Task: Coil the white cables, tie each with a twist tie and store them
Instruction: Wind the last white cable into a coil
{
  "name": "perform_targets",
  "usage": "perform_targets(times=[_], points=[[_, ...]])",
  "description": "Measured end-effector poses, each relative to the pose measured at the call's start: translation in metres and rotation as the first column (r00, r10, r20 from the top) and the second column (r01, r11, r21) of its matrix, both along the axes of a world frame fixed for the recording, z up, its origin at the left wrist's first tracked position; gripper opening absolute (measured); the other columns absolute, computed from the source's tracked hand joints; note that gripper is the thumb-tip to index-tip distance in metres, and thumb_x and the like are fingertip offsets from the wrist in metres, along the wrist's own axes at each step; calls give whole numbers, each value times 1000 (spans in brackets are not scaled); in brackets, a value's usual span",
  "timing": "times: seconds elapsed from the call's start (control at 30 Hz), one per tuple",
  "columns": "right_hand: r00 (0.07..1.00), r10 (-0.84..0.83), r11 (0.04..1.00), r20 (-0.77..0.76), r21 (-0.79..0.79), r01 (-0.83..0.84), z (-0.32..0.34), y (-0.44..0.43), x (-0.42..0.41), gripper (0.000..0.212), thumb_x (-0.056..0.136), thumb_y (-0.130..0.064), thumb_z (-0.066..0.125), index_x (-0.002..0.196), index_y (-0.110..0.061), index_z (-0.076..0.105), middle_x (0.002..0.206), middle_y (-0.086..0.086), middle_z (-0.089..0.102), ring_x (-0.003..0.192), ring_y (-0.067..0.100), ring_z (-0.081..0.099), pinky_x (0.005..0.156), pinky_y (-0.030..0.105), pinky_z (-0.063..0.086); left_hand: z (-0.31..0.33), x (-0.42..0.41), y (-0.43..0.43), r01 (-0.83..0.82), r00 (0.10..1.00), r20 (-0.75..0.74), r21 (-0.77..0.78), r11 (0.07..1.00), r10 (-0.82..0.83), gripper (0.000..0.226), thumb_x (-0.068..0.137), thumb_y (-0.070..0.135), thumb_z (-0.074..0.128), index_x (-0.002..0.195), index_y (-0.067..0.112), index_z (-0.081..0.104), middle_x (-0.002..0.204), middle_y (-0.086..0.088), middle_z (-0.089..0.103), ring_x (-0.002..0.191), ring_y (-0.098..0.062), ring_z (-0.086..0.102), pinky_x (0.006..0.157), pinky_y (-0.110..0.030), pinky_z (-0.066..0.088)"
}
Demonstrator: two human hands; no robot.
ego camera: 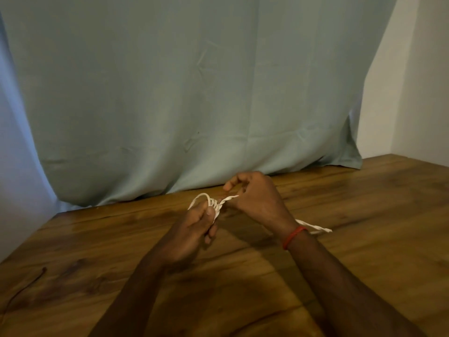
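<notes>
Your desk (364,263) is a brown wooden top with dark grain streaks and plank seams running across it, its left edge slanting away from you and its far right corner meeting the pale wall. Along the far edge, the hem of a blue-green cloth (218,154) hangs down and rests on the wood. At your near left a thin dark cord (29,285) lies in a loose curve, and to the right a twisted length of white cable (315,229) appears to lie flat on the surface.
</notes>
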State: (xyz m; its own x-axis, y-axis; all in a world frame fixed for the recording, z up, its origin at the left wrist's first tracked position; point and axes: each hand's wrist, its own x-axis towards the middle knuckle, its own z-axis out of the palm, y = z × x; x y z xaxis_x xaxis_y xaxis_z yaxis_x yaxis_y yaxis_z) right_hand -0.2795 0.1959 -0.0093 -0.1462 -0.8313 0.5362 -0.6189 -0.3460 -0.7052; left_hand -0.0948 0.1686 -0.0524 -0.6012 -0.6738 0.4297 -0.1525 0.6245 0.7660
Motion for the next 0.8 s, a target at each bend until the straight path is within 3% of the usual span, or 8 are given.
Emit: perform_targets(times=[0.1,0.2,0.3,0.37,0.47,0.53,0.67,0.8], points=[[995,-94,994,-29,-49,93,-1,-4,-7,27,60,-30,93,76,-25,71,51,-11,59,46,1,53,50,19,42,0,-7,6,40,999,4,63,997,-41,57,96,61,41,106,11,65,62,8,48,57,-9,42,56,-26,36],[889,-312,930,-334,-297,215,-4,-4,-15,35,66,-59,81,83,-29,71,66,-10,66,61,8,61,57,27,48,4,-6,7,9,1000,7,56,998,-9,40,94,53,52,94,19,71,59,13,49,55,-5,40,52,-23,32],[718,-412,877,-561,-457,147,-3,-7,-30,48,75,-72,60,89,-28,72,69,-6,67,65,17,64,62,34,49,10,-2,4,36,972,-236,245,969,23,29,95,33,60,80,10,69,49,7,39,41,-4,29,41,-17,24],[657,-430,873,-619,-471,128,-5,-12,-49,42,82,-67,59,89,-27,71,68,-3,67,65,20,65,59,34,47,18,8,-3,173,851,-522,387,906,60,31,96,29,55,73,9,64,43,7,30,33,-3,22,39,-19,15],[755,-340,919,-561,-367,141,-10,-17,-72,42,92,-60,44,104,-28,69,74,-1,70,69,23,67,57,36,51,28,34,-17,411,554,-821,413,813,137,37,99,38,44,74,16,60,43,10,33,33,-3,29,44,-20,21],[835,-192,957,-515,-288,42,-15,-19,-66,47,94,-54,36,116,-25,67,81,3,73,72,25,69,62,34,52,30,40,-20,480,452,-880,377,792,144,39,103,44,38,80,18,57,49,9,37,41,-4,36,50,-18,30],[724,63,997,-687,75,-16,-27,-23,-30,33,100,-40,48,129,-31,59,112,8,70,102,29,65,77,32,47,30,33,-20,453,334,-918,357,817,216,38,104,45,36,86,16,54,63,6,45,56,-7,43,58,-17,40],[616,289,940,-733,340,-37,-34,-15,7,34,99,-46,53,115,-20,68,108,10,69,99,27,65,81,34,51,32,34,-21,377,239,-931,352,857,277,39,106,42,36,95,13,59,76,2,58,64,-9,49,58,-18,45]])
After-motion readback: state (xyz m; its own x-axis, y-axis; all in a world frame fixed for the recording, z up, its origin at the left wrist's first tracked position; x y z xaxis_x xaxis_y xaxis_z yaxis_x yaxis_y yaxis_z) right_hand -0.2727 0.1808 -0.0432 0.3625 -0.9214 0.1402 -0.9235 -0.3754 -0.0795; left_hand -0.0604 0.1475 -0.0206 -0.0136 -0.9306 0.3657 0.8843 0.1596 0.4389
